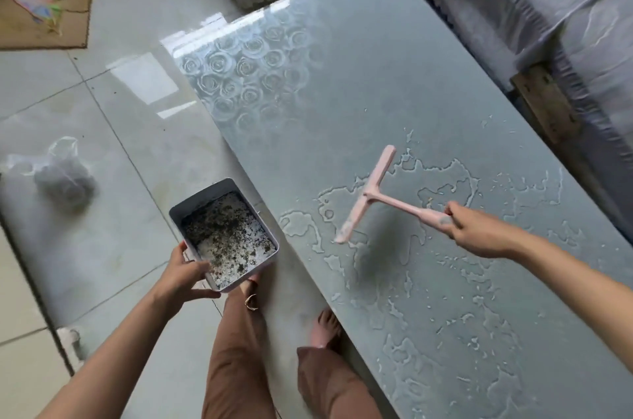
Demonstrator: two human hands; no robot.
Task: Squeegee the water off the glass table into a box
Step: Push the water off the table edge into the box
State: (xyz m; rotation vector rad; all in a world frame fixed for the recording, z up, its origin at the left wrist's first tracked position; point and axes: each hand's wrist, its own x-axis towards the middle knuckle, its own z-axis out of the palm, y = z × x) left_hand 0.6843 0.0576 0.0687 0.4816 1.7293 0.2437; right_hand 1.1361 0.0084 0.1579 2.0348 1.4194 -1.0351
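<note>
The glass table [359,76] runs from upper middle to lower right, with puddles of water [445,185] spread over its near half. My right hand [479,233] grips the handle of a pink squeegee [373,194], whose blade hangs just above the wet glass. My left hand [186,276] holds a white rectangular box [191,209] by its near corner, beside the table's left edge. The box's bottom is covered with dark specks and some liquid.
A clear plastic bag [61,172] lies on the tiled floor at left. Cardboard with colourful scraps [41,0] is at top left. A plastic-wrapped sofa [565,7] borders the table's far right side. My bare feet [325,326] stand by the table edge.
</note>
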